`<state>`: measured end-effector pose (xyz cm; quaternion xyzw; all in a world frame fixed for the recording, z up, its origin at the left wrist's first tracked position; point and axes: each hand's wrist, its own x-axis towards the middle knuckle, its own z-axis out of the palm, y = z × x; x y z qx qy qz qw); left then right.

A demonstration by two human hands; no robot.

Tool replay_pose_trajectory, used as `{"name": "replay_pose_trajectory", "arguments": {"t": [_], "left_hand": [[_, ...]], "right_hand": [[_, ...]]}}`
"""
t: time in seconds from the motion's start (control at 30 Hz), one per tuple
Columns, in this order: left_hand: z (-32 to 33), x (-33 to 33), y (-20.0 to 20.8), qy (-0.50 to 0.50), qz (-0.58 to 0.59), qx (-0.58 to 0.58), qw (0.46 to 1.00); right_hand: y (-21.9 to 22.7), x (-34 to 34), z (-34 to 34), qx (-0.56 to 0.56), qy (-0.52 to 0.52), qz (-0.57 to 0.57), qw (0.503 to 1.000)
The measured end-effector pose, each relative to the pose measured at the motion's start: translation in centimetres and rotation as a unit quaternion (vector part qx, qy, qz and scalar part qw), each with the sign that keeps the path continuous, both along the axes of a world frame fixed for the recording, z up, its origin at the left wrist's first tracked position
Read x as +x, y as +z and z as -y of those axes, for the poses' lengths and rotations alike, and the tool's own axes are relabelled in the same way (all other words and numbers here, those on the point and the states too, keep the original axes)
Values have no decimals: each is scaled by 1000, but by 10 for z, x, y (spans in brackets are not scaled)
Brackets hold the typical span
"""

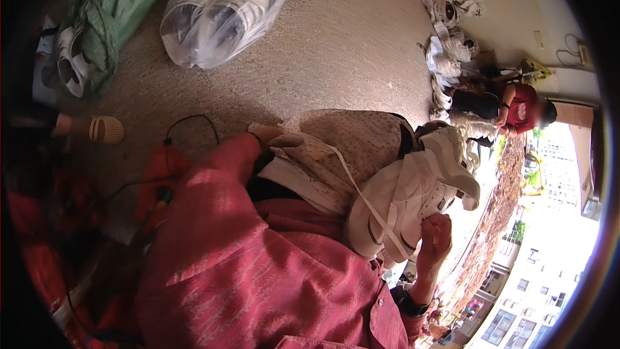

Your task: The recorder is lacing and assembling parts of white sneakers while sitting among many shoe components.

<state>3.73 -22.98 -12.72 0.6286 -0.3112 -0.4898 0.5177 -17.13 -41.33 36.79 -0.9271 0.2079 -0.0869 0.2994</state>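
Pale chunky sneakers (400, 197) lie bunched on my lap, on and beside a beige cloth with small brown spots (352, 145). A long, flat, cream-coloured lace (361, 195) runs slantwise over the cloth and across the sneakers. My right hand (435, 238), with a dark band at its wrist, is at the near right side of the sneakers. Its fingers are curled closed; what they pinch, if anything, is too small to make out. My left hand (266, 136) lies in shadow by the cloth's left edge, near the lace's upper end. Its fingers are mostly hidden.
A clear plastic bag of white shoes (223, 16) sits on the rough floor, with a green sack (129, 6) and a loose shoe (72, 61) to its left. Shoes in bundles (452, 48) line the right wall. A person in a red shirt (520, 110) is beyond; another's sandalled foot (105, 130) shows at left.
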Motion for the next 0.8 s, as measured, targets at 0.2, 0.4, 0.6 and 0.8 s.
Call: {"name": "replay_pose_trajectory", "arguments": {"t": [0.2, 0.4, 0.6, 0.8], "left_hand": [[-7, 43, -18, 29, 175, 24, 984], [19, 117, 222, 146, 211, -82, 963], [65, 88, 303, -104, 73, 76, 989], [81, 83, 334, -59, 323, -53, 943]], "right_hand": [[3, 1, 8, 48, 3, -5, 999], [19, 7, 34, -74, 25, 142, 987], [16, 40, 36, -100, 72, 189, 974], [5, 29, 22, -291, 117, 99, 944]]}}
